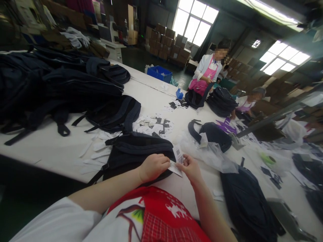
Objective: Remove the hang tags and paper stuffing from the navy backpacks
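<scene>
- Currently lying heaped at far left: dark backpacks (50, 84), straps trailing over the white table (50, 148), none showing a visible tag.
- Resting near centre, just beyond the hands: one dark backpack (141, 148), partly under the left wrist.
- Pinching with the left hand (153, 166), fingers curled tight on the near edge of a white paper tag (176, 161) printed with what looks like a code.
- Gripping the same tag from its right side with the right hand (190, 167), thumb and fingertips closed on it, tag held just above the backpack's right end.
- Judging progress: tag in hand, not yet seen fixed to the bag; loose tags (153, 122) scattered mid-table suggesting plenty left, and bagged backpacks (212, 134) in clear plastic at right suggesting some finished.
- Standing far right across the table: a person in a pink apron (207, 74), hands on another dark bag.
- Remaining hard to make out: print on the tag, any string or fastener, whether the tag is touching the bag; right-hand backpack (247, 205) cut off by the frame edge.
</scene>
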Motion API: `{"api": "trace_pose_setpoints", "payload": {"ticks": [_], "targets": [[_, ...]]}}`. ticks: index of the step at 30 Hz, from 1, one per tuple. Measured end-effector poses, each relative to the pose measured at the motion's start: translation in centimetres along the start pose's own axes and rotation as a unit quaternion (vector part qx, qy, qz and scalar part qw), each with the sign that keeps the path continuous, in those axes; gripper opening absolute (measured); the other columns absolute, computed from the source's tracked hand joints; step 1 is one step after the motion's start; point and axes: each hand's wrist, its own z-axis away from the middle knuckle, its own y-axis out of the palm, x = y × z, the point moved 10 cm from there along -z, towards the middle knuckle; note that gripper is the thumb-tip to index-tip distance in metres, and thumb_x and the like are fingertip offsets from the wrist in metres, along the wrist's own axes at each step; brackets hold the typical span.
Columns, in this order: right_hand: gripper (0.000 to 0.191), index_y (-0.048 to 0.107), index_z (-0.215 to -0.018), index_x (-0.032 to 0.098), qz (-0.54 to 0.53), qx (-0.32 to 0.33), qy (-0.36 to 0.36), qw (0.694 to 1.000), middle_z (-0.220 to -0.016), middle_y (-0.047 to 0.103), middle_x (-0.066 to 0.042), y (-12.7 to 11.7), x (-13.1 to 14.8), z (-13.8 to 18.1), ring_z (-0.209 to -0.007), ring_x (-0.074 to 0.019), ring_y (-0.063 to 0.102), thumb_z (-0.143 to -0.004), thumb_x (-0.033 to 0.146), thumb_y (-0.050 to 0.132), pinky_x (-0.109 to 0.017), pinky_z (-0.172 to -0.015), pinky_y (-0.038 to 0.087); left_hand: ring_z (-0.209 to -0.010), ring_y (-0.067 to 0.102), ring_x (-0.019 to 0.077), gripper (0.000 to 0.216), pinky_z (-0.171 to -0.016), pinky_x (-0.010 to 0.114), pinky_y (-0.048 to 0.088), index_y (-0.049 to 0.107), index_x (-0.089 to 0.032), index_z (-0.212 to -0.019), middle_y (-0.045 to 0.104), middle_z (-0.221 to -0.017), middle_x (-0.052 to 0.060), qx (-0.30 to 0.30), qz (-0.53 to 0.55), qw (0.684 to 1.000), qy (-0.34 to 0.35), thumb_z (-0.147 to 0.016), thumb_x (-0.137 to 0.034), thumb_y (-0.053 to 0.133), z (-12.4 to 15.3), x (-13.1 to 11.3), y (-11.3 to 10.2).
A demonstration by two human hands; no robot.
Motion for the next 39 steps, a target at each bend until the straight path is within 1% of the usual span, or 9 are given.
{"api": "trace_pose_setpoints", "payload": {"ticks": [5, 10, 15, 20, 26, 28, 31, 35, 39], "targets": [[0.057, 0.062, -0.096, 0.015, -0.007, -0.043, -0.013, 0.999, -0.052, 0.033, 0.01, -1.4, 0.0, -0.5, -0.049, -0.0093, 0.029, -0.056, 0.051, 0.079, -0.024, -0.047, 0.023, -0.084, 0.064, 0.0129, 0.014, -0.071, 0.023, 0.049, 0.068, -0.021, -0.083, 0.067, -0.108, 0.002, 0.025, 0.108, 0.99, -0.091, -0.087, -0.031, 0.06, 0.5, 1.7, 0.1], [0.017, 0.066, -0.073, 0.02, 0.283, 0.014, -0.104, 0.953, -0.055, 0.052, 0.003, 0.5, 2.7, 0.6, -0.052, -0.0121, 0.044, -0.077, 0.037, 0.066, -0.025, -0.053, 0.026, -0.091, 0.064, 0.0182, 0.016, -0.069, 0.029, 0.051, 0.068, -0.018, -0.087, 0.035, -0.152, 0.007, 0.06, -0.01, 0.995, -0.08, -0.088, -0.029, 0.055, 0.0, 0.5, -0.1], [0.024, 0.063, -0.066, 0.019, 0.439, 0.154, -0.172, 0.868, -0.068, 0.065, -0.004, 4.0, 4.1, 2.5, -0.061, -0.0151, 0.055, -0.085, 0.031, 0.056, -0.027, -0.055, 0.026, -0.083, 0.063, 0.018, 0.019, -0.067, 0.028, 0.049, 0.068, -0.017, -0.091, 0.065, -0.117, 0.01, 0.131, -0.011, 0.991, -0.031, -0.091, -0.026, 0.051, -0.3, -0.6, 1.7], [0.023, 0.067, -0.096, 0.02, 0.207, 0.172, -0.095, 0.958, -0.063, 0.061, 0.002, 1.0, 2.9, 2.0, -0.057, -0.0135, 0.052, -0.083, 0.035, 0.057, -0.025, -0.055, 0.034, -0.073, 0.062, 0.0152, 0.02, -0.066, 0.024, 0.045, 0.068, -0.02, -0.085, 0.068, -0.078, 0.001, 0.132, 0.143, 0.967, -0.165, -0.087, -0.037, 0.059, 1.7, 3.6, 2.5], [0.039, 0.057, -0.056, 0.019, -0.016, 0.179, 0.046, 0.983, -0.046, 0.043, 0.004, -0.9, -1.7, 1.9, -0.047, -0.0108, 0.038, -0.079, 0.05, 0.06, -0.029, -0.059, 0.042, -0.087, 0.064, 0.0162, 0.046, -0.082, 0.028, 0.047, 0.055, -0.025, -0.128, 0.07, -0.108, 0.002, 0.065, 0.305, 0.901, -0.301, -0.082, -0.03, 0.061, 4.5, 8.1, 3.1], [0.037, 0.062, -0.064, 0.02, -0.196, 0.166, 0.066, 0.964, -0.047, 0.039, 0.005, -0.3, -2.0, 2.2, -0.045, -0.0096, 0.034, -0.081, 0.052, 0.056, -0.032, -0.065, 0.048, -0.093, 0.063, 0.0171, 0.04, -0.085, 0.028, 0.047, 0.061, -0.023, -0.12, 0.07, -0.109, 0.003, 0.074, 0.348, 0.88, -0.315, -0.081, -0.03, 0.061, 4.8, 8.1, 4.2], [0.031, 0.067, -0.102, 0.026, -0.359, 0.094, 0.085, 0.925, -0.074, 0.06, 0.0, 0.2, -2.9, 2.4, -0.05, -0.0088, 0.035, -0.079, 0.047, 0.061, -0.022, -0.047, 0.042, -0.075, 0.06, 0.0153, 0.024, -0.07, 0.024, 0.046, 0.07, -0.015, -0.089, 0.07, -0.083, 0.003, 0.117, 0.416, 0.827, -0.359, -0.08, -0.035, 0.061, 5.5, 6.9, 7.2], [0.06, 0.053, -0.127, 0.039, -0.391, 0.103, 0.108, 0.908, -0.13, 0.057, -0.005, 2.0, -4.0, 2.8, -0.057, -0.0069, 0.045, -0.071, 0.036, 0.073, -0.013, -0.033, 0.017, -0.06, 0.05, 0.0109, 0.026, -0.057, 0.021, 0.039, 0.067, -0.012, -0.078, 0.062, -0.067, -0.001, 0.181, 0.49, 0.757, -0.393, -0.078, -0.037, 0.062, 6.8, 3.5, 12.0], [0.069, 0.043, -0.138, 0.031, -0.326, 0.157, 0.152, 0.92, -0.138, 0.051, -0.014, 3.1, -5.7, 3.4, -0.063, -0.0115, 0.059, -0.076, 0.052, 0.066, -0.015, -0.033, 0.027, -0.063, 0.052, 0.0113, 0.026, -0.06, 0.021, 0.039, 0.069, -0.013, -0.082, 0.064, -0.07, 0.0, 0.237, 0.509, 0.728, -0.393, -0.079, -0.037, 0.061, 7.6, 1.1, 15.3]]}}
